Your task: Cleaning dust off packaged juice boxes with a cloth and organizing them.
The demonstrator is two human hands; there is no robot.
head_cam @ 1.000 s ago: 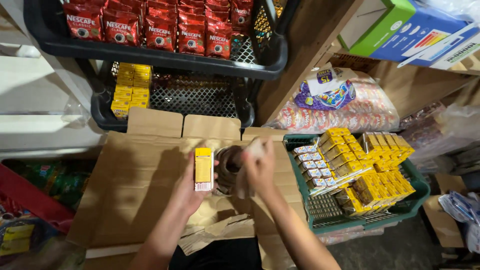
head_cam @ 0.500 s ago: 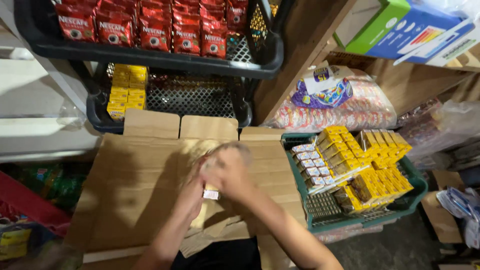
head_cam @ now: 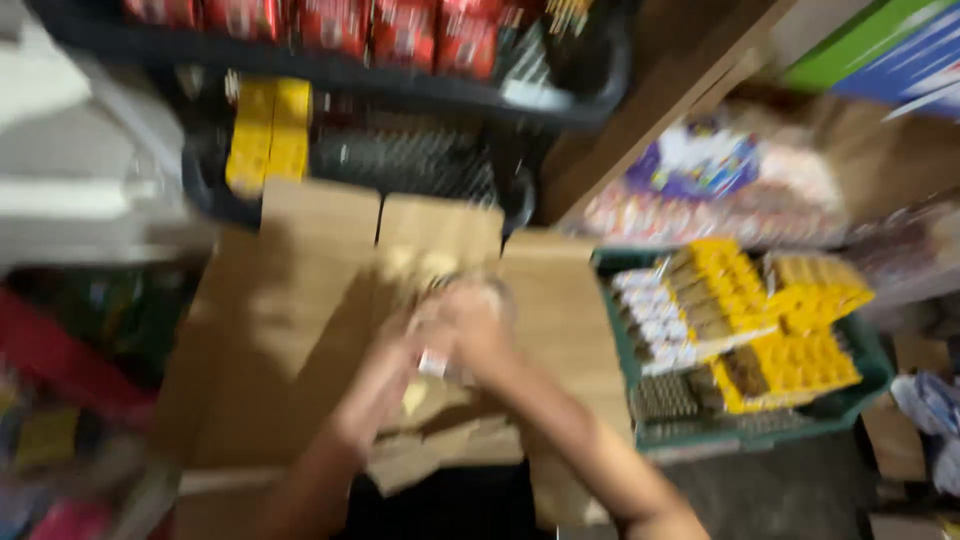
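Note:
The picture is blurred by motion. My left hand (head_cam: 385, 385) and my right hand (head_cam: 480, 335) meet over an open brown cardboard box (head_cam: 300, 330) in front of me. Between them a small box (head_cam: 432, 362) shows only its white end; my left hand grips it from below. My right hand lies over its top, and I cannot tell whether that hand holds anything.
A green basket (head_cam: 760, 425) at the right holds several small yellow boxes (head_cam: 800, 360). Behind the carton stands a black wire shelf (head_cam: 560, 95) with red packets (head_cam: 400, 30) above and yellow boxes (head_cam: 268, 130) below. A clear bag of sweets (head_cam: 700, 180) lies at the back right.
A second ago my left hand held the small yellow box upright and apart from my right hand. The hands have since come together over it, and the view has moved closer.

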